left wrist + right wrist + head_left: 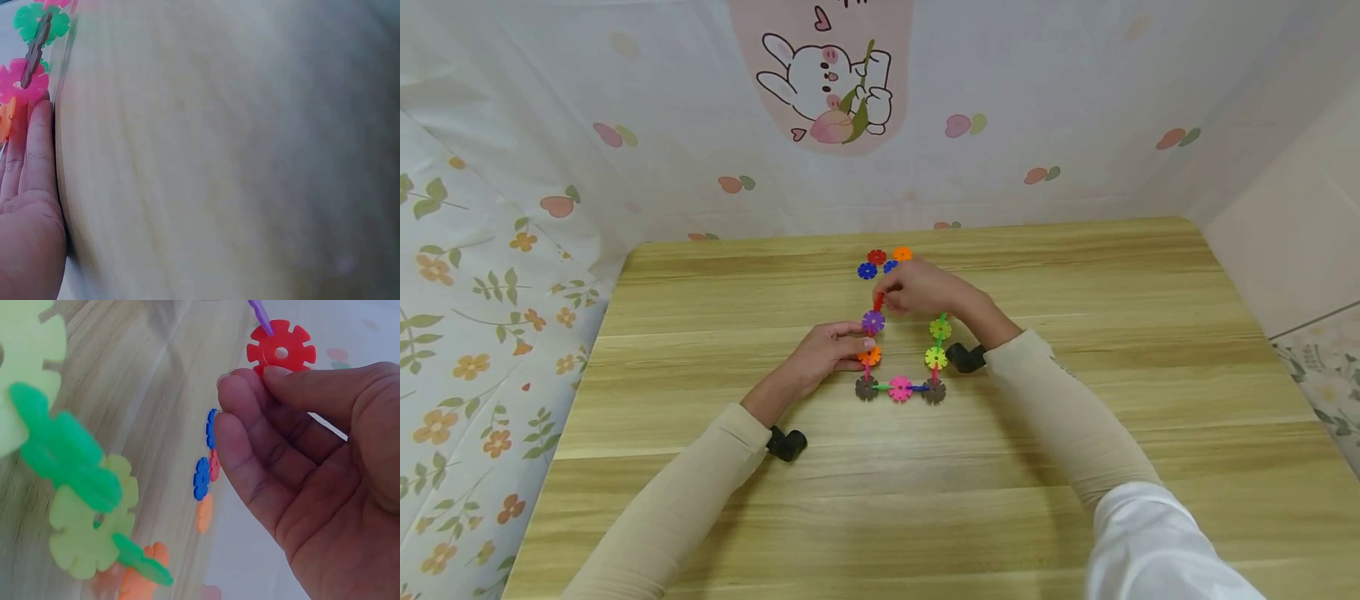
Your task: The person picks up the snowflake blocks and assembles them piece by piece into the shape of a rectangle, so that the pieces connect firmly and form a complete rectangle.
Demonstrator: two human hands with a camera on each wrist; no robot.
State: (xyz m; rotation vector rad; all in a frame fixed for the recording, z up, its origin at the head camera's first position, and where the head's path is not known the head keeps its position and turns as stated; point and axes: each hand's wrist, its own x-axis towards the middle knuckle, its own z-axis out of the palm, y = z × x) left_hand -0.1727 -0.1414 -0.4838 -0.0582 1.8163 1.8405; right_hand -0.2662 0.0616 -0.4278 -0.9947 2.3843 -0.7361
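Note:
Notched plastic discs, slotted together at right angles, form a U-shaped chain on the table. My left hand (823,357) is at the chain's left side, its thumb and fingers pinching an orange disc (871,357) below a purple disc (873,322). With thumb and forefinger, my right hand (925,287) pinches a red disc (281,351) by its edge. A purple disc (260,315) meets that red one's far side. Yellow-green discs (940,328) and green links make up the right side. A pink disc (900,388) sits between two dark corner discs (867,388) along the bottom.
Beyond my right hand lie loose discs: a red one (877,257), an orange one (902,253) and blue ones (867,271). A patterned curtain (1000,108) hangs behind the wooden table (715,500). Black wrist cameras (787,444) hang under both forearms.

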